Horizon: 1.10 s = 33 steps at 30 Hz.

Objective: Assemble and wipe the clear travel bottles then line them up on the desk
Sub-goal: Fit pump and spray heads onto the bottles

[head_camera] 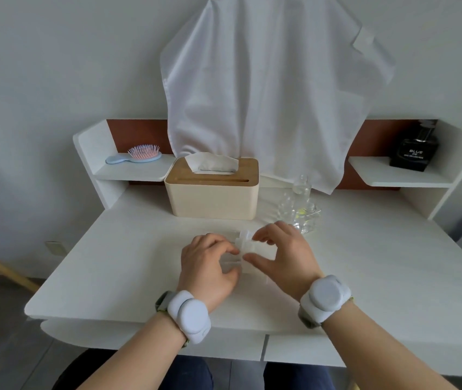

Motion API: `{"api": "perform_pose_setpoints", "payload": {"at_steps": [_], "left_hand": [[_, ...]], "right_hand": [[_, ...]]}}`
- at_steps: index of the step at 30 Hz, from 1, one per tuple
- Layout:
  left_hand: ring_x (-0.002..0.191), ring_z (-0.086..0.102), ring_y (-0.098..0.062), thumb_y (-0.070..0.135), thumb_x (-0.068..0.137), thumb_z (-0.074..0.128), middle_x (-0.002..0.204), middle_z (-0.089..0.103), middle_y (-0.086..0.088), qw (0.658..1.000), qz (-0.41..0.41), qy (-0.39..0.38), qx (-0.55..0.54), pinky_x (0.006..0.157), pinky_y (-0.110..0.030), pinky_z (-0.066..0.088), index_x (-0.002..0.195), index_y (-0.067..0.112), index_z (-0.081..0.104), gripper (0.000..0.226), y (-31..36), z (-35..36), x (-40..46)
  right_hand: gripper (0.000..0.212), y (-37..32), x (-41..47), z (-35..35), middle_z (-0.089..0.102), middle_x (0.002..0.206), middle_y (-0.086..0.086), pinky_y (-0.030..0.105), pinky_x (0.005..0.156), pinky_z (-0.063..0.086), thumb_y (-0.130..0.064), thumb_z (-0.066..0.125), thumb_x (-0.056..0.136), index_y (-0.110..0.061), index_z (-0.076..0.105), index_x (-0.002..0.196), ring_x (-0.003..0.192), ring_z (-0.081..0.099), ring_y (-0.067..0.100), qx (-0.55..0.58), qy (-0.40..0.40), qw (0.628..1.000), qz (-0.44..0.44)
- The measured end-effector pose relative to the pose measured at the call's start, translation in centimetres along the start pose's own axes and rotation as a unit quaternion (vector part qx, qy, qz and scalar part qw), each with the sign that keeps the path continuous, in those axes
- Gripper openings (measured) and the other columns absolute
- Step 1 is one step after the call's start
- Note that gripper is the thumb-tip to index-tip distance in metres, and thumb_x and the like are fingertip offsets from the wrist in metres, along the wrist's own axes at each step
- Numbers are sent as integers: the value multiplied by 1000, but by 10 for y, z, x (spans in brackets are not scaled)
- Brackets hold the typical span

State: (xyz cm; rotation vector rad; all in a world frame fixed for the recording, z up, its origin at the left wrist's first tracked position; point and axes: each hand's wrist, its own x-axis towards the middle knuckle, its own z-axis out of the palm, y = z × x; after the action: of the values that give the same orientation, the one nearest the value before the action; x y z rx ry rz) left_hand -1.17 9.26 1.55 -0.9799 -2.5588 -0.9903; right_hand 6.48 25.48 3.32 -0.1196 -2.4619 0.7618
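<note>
Bottles of clear plastic stand in a small cluster on the white tabletop, just beyond the right hand and beside the tissue box. Between the two hands lies a small clear bottle with a folded white tissue against it. The left hand has its fingers curled around the bottle's near end; its grip looks closed on it, though the clear plastic is hard to make out. The right hand pinches the tissue between thumb and forefinger, the other fingers bent over it. Both wrists carry pale grey wristbands.

Past the grip, the tissue box has a wooden lid with one tissue sticking up. A white cloth hangs on the grey wall above it, its lower edge reaching down behind the box and the bottles. To the left of the grip and further back, a shelf holds a light blue hairbrush with pink bristles. On the matching shelf to the right stands a black perfume bottle. A reddish-brown panel backs the shelves.
</note>
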Motion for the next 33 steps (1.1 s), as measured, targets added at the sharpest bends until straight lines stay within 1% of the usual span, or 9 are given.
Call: {"api": "perform_pose_setpoints", "payload": {"at_steps": [5,8,11,13,16,19,24,28,33], "left_hand": [[110,50,-6,20,64,70,108,60,20,997,68,-34,-22,96,-24,25,99,33,69,37,20,4,12],[112,48,-5,21,64,59,111,59,20,995,81,-49,-24,97,-23,21,103,33,68,41,33,12,19],[115,48,-7,24,68,53,114,59,18,996,66,-54,-18,98,-23,20,108,32,66,43,45,20,29],[115,49,-9,22,75,59,117,58,15,997,51,-51,-21,98,-22,21,114,31,64,40,54,27,39],[115,52,-16,21,82,62,126,55,9,997,22,-58,-35,101,-27,30,126,25,57,44,64,37,54],[123,49,-18,18,86,59,139,46,2,993,-30,-87,-73,102,-28,37,139,20,42,55,71,48,69],[131,45,-22,11,85,57,149,36,-4,980,-104,-128,-112,105,-34,39,147,17,26,69,72,62,90],[131,46,-25,11,85,57,149,35,-6,971,-139,-141,-131,105,-39,41,148,17,23,71,74,69,97],[122,52,-23,12,86,57,141,42,-6,972,-137,-143,-127,101,-39,44,146,19,25,69,76,78,93]], "right_hand": [[27,15,24,-46,61,97,-4,26,79,46,-19,80,77,-16,66,100,89,56,13,58,142,986,58],[41,38,33,-67,55,111,-7,25,86,46,-15,78,77,-21,60,114,102,54,10,91,182,972,121],[66,65,36,-74,45,128,-6,29,98,43,-16,80,75,-26,48,132,117,47,12,113,131,967,188],[83,81,36,-74,39,135,-5,33,104,39,-18,84,72,-27,39,142,125,42,15,124,78,965,216],[102,97,36,-64,32,149,-1,33,106,35,-21,86,69,-28,24,150,136,35,17,125,2,963,239],[112,106,38,-55,27,156,3,34,107,36,-16,87,69,-27,13,154,141,32,20,183,-29,949,255],[120,111,47,-46,27,158,2,28,105,34,-13,87,68,-27,6,155,142,33,19,226,-47,940,251],[119,114,49,-42,28,156,0,38,109,39,-21,87,68,-29,5,154,139,36,21,191,-54,947,254],[106,115,47,-33,37,151,0,24,94,36,-25,82,74,-24,11,152,135,43,21,139,-22,956,256]]}}
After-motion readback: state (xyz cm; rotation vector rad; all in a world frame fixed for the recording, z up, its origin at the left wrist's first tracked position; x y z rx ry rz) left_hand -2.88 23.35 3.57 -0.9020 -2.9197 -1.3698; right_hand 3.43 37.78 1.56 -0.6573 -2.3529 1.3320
